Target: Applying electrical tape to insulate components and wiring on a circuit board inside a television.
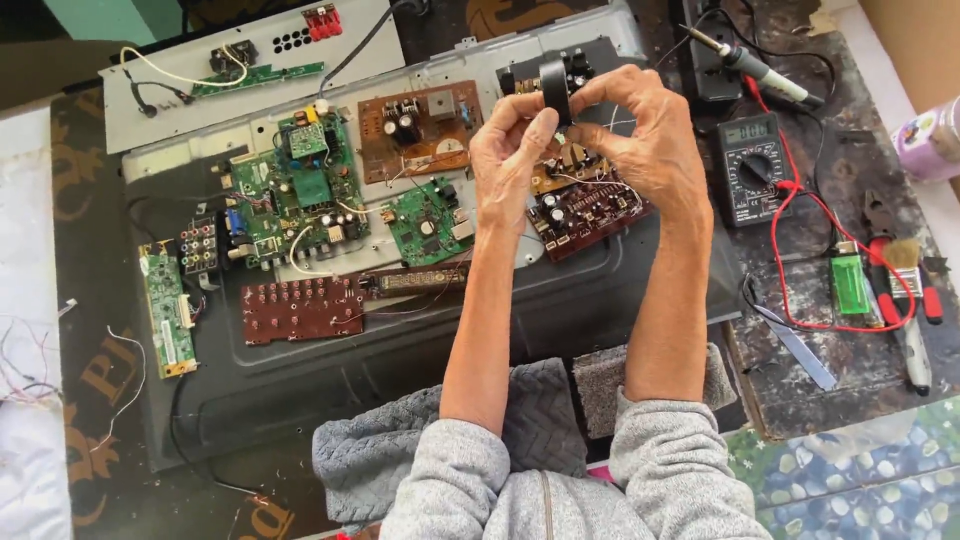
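The left hand (pixel 512 150) and the right hand (pixel 645 135) meet above the work, fingertips of both pinched on a small black ring-shaped part (pixel 556 90), seemingly a roll of tape, held edge-up between them. The left thumb and forefinger press its near rim; the right fingers curl over its far side. It looks light and stiff, with a smooth outer face that could slip, so the flat sides or the inside of the hole seem the surest places to grip. Thin wires trail just under the hands toward a dark brown circuit board (pixel 585 205), and these look easy to snag or tear. Further out lie a green main board (pixel 300 190), a brown power board (pixel 420 125) and a red button board (pixel 300 308), all on the back panel of an opened flat screen (pixel 400 350). To the right a multimeter (pixel 750 165) with red leads and a soldering iron (pixel 755 68) crowd the bench edge; the freest room is the bare panel nearest the person
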